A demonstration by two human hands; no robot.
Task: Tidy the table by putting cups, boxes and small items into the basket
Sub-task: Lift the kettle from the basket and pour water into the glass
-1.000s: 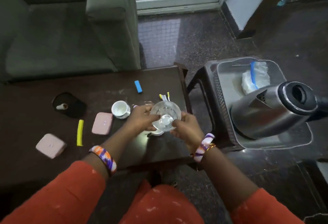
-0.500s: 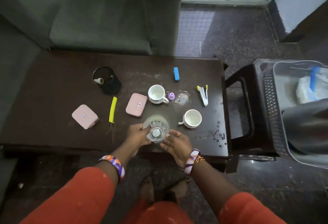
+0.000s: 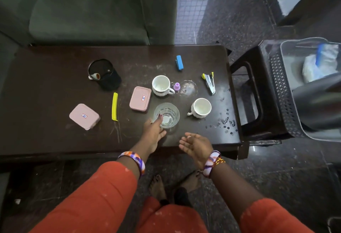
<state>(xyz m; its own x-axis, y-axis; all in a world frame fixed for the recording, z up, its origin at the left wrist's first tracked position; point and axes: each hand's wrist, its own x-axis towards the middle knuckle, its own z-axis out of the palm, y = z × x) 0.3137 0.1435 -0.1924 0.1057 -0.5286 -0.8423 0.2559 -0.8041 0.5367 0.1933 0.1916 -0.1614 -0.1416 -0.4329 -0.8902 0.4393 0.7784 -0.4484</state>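
A clear glass tumbler (image 3: 168, 114) stands on the dark table (image 3: 55, 77) near its front edge. My left hand (image 3: 154, 133) grips the glass's left side, a fingertip at its rim. My right hand (image 3: 196, 145) hovers open just right of the glass, apart from it. Two white cups (image 3: 161, 85) (image 3: 201, 107) stand behind and to the right of the glass. Two pink boxes (image 3: 140, 98) (image 3: 84, 116) lie to the left. The grey perforated basket (image 3: 278, 85) sits on a dark stool (image 3: 252, 92) at the right.
Also on the table are a yellow clip (image 3: 114, 106), a black mesh holder (image 3: 104, 74), a blue item (image 3: 179, 62), a stapler (image 3: 210, 83), a purple cap (image 3: 176, 86) and water drops (image 3: 226, 122). A blurred steel kettle (image 3: 317, 101) lies in the basket. A green sofa (image 3: 83, 11) stands behind.
The glass, held up in both hands before, has come down onto the table. My right hand has let go and pulled back. The view has swung left and down.
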